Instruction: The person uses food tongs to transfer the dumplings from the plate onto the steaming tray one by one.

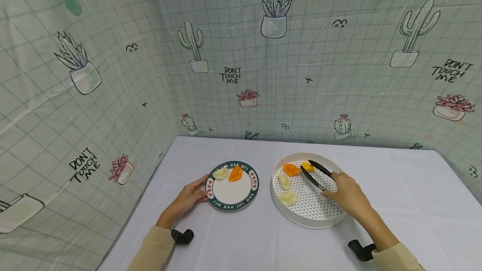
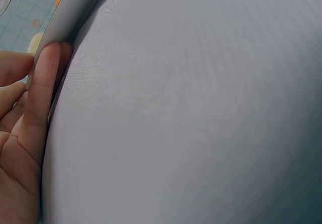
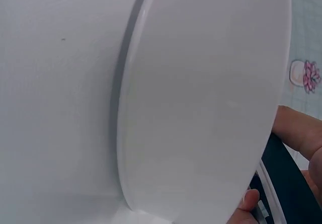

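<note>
My left hand pinches the left rim of a round plate, with white middle and green patterned border. In the left wrist view the thumb lies on one side of the rim and fingers on the other. On the plate are a pale yellow piece and an orange piece, both small and lumpy. My right hand grips dark tongs over a white round tray with a perforated bottom. The tongs' tips are parted beside a bright yellow piece; contact is unclear.
Also in the tray lie an orange piece and two pale yellow pieces, one upper and one lower. A white cloth covers the table. Behind it hangs a grid-patterned curtain with cactus drawings.
</note>
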Tool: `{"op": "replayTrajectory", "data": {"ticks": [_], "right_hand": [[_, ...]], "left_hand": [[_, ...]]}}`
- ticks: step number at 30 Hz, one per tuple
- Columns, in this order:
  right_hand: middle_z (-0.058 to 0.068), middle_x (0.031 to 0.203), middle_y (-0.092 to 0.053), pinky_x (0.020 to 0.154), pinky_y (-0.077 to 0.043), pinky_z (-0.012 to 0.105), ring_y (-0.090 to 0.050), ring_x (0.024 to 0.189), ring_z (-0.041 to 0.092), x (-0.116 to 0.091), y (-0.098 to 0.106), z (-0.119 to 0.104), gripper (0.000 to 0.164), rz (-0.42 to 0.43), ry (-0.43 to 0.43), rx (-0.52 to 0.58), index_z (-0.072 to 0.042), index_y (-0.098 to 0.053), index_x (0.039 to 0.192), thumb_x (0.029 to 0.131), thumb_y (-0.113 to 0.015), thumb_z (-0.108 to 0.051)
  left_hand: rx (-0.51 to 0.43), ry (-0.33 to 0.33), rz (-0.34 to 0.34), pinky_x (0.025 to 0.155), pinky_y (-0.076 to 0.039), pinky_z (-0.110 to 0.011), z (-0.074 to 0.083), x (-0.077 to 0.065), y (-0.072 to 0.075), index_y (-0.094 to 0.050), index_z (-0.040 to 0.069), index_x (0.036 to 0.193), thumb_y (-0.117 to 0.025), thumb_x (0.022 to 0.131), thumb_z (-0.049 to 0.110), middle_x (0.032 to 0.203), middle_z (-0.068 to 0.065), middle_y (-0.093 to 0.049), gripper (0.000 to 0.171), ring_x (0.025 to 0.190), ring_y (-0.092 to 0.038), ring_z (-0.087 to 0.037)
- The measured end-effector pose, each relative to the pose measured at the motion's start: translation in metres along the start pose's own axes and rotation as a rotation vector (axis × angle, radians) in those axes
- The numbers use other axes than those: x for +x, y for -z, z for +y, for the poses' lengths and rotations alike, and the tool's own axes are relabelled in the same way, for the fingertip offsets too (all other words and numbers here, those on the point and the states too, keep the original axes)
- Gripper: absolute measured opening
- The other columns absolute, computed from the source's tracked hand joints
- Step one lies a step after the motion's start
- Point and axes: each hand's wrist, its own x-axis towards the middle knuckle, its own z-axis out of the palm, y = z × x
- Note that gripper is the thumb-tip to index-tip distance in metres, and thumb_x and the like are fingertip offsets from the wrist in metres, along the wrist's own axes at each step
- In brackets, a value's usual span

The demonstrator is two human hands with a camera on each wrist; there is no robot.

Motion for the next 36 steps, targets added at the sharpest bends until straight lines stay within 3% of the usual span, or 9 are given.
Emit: {"op": "replayTrajectory", "data": {"ticks": [13,20,23,25,27,30,32,36], "right_hand": [[0.047,0.124,-0.049,0.091,-0.047,0.067,-0.047,0.116,0.062,-0.001,0.008,-0.007,0.076,0.020,0.061,0.076,0.027,-0.046,0.127,0.082,-0.082,-0.022],[0.044,0.132,-0.048,0.096,-0.043,0.068,-0.044,0.123,0.059,0.003,0.011,-0.021,0.079,-0.018,0.066,0.169,0.025,-0.044,0.131,0.085,-0.079,-0.030],[0.041,0.131,-0.051,0.095,-0.045,0.066,-0.049,0.120,0.055,0.006,0.011,-0.030,0.082,-0.027,0.084,0.186,0.024,-0.045,0.133,0.085,-0.079,-0.034],[0.034,0.121,-0.060,0.088,-0.052,0.058,-0.057,0.108,0.046,0.008,0.009,-0.037,0.081,-0.027,0.112,0.207,0.022,-0.048,0.132,0.085,-0.080,-0.035],[0.023,0.098,-0.065,0.073,-0.053,0.044,-0.058,0.087,0.034,0.011,0.007,-0.044,0.074,-0.031,0.143,0.243,0.018,-0.054,0.128,0.084,-0.081,-0.034],[0.005,0.071,-0.047,0.055,-0.036,0.030,-0.043,0.067,0.020,0.015,0.003,-0.054,0.054,-0.045,0.175,0.303,0.009,-0.063,0.115,0.083,-0.082,-0.031],[0.001,0.067,-0.037,0.052,-0.030,0.028,-0.037,0.062,0.017,0.018,-0.001,-0.060,0.045,-0.051,0.192,0.329,0.004,-0.064,0.107,0.082,-0.082,-0.029],[0.000,0.067,-0.041,0.053,-0.034,0.029,-0.040,0.063,0.017,0.021,-0.008,-0.074,0.042,-0.062,0.203,0.357,0.001,-0.065,0.108,0.081,-0.083,-0.028]], "left_hand": [[0.028,-0.015,-0.008,0.087,-0.055,-0.024,0.000,-0.002,0.001,-0.023,-0.004,0.155,-0.053,0.101,0.001,0.160,-0.028,-0.016,0.062,0.102,-0.065,-0.014],[0.033,-0.016,-0.005,0.087,-0.055,-0.022,-0.001,-0.001,0.002,-0.024,-0.004,0.155,-0.054,0.101,0.002,0.160,-0.027,-0.017,0.062,0.103,-0.064,-0.015],[0.015,-0.006,-0.002,0.085,-0.056,-0.023,-0.002,0.000,0.001,-0.024,-0.004,0.155,-0.054,0.100,0.001,0.160,-0.028,-0.017,0.063,0.100,-0.064,-0.012],[0.013,-0.004,-0.001,0.085,-0.056,-0.023,-0.002,0.000,0.001,-0.024,-0.004,0.155,-0.054,0.100,0.001,0.160,-0.028,-0.017,0.063,0.097,-0.064,-0.010],[0.016,-0.001,-0.001,0.084,-0.056,-0.023,-0.002,0.000,0.001,-0.024,-0.004,0.155,-0.054,0.100,0.001,0.160,-0.028,-0.017,0.063,0.095,-0.065,-0.008],[0.028,-0.005,0.000,0.084,-0.056,-0.022,-0.002,0.000,0.001,-0.024,-0.004,0.155,-0.054,0.100,0.002,0.159,-0.029,-0.018,0.063,0.095,-0.065,-0.008],[0.033,-0.005,0.003,0.084,-0.056,-0.022,-0.002,0.000,0.001,-0.025,-0.004,0.155,-0.055,0.100,0.003,0.159,-0.029,-0.018,0.063,0.094,-0.065,-0.009],[0.035,-0.004,0.006,0.084,-0.057,-0.022,-0.002,0.001,0.001,-0.025,-0.004,0.155,-0.056,0.099,0.004,0.159,-0.028,-0.018,0.064,0.096,-0.065,-0.011]]}}
